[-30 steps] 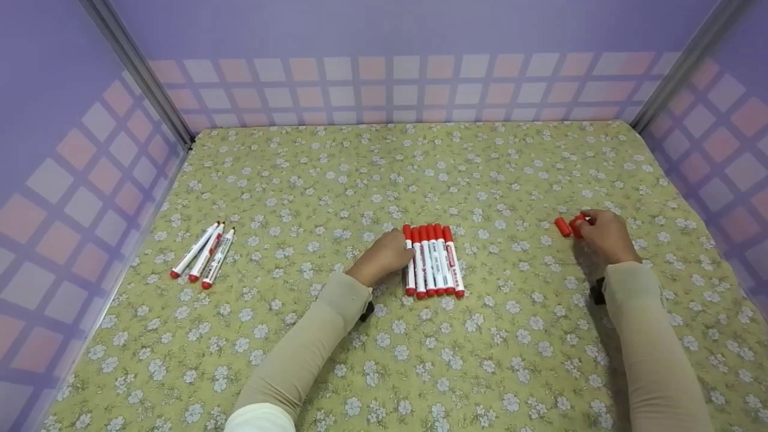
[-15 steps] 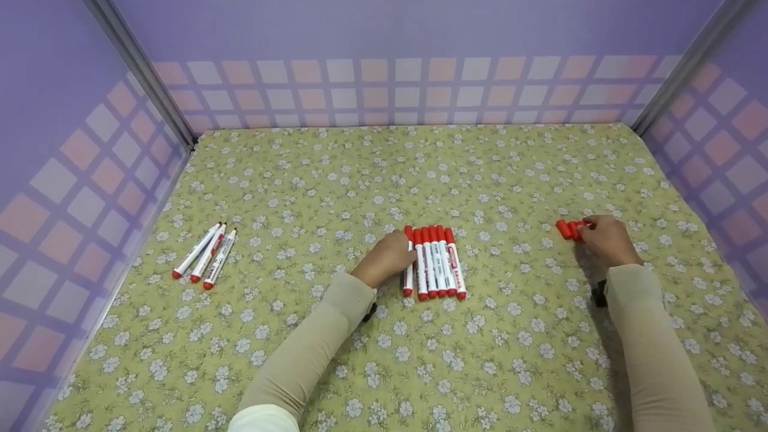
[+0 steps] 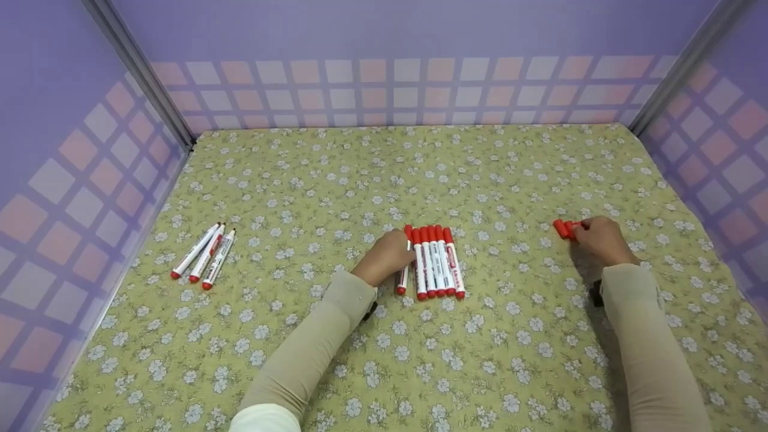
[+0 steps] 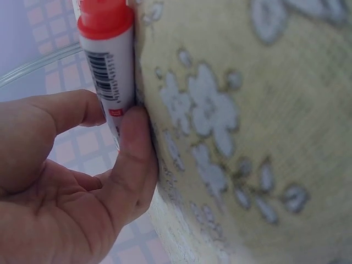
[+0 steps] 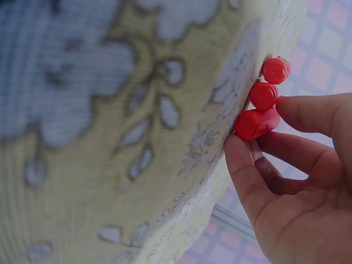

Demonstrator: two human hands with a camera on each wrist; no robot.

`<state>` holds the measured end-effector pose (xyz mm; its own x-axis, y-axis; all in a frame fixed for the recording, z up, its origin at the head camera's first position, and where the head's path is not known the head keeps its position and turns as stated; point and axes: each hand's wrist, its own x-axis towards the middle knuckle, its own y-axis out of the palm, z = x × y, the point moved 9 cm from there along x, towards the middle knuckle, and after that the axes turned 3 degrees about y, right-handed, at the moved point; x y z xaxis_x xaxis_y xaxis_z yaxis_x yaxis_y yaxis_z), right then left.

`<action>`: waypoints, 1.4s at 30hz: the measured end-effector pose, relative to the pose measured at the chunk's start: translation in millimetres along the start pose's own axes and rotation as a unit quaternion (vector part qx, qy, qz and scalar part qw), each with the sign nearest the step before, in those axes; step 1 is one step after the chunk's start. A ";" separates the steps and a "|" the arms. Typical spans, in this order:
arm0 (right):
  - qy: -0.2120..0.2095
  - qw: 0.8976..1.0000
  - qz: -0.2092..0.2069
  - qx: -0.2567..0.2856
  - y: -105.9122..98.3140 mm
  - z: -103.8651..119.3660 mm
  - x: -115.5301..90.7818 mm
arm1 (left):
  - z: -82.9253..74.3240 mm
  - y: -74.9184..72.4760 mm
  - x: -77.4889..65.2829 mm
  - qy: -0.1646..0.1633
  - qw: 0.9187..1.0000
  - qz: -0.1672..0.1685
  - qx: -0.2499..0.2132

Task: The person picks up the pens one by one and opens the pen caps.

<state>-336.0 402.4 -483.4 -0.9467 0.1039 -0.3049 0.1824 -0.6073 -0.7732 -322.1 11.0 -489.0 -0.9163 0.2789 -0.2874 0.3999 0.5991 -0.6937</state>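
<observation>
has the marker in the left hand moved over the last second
Yes: in the head view, the near end of the held marker has swung left, away from the marker row; its red cap hardly shifted.

Left hand: pinches white marker | red end, barcode visible | flowered cloth alongside | squared wall behind

One marker bore a barcode with blurred digits; print on the markers beside it was unreadable.
</observation>
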 end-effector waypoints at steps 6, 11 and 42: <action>0.006 1.000 0.013 0.000 3.0 0.2 -0.8 | 1.5 -0.7 0.4 -0.005 1.000 0.002 -0.003; 0.014 1.000 0.022 -0.001 3.8 -0.1 -2.2 | 2.9 -0.8 0.5 -0.011 1.000 0.001 -0.002; -0.035 0.999 -0.004 -0.008 -6.6 29.1 -8.7 | 15.1 -16.0 -2.7 0.005 0.993 0.024 -0.119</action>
<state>-336.7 382.5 -459.4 -0.9644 0.0524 -0.2591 0.1784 -0.5941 -0.7843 -326.4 -10.6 -487.0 -0.8963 0.3181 -0.3091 0.4379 0.7450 -0.5032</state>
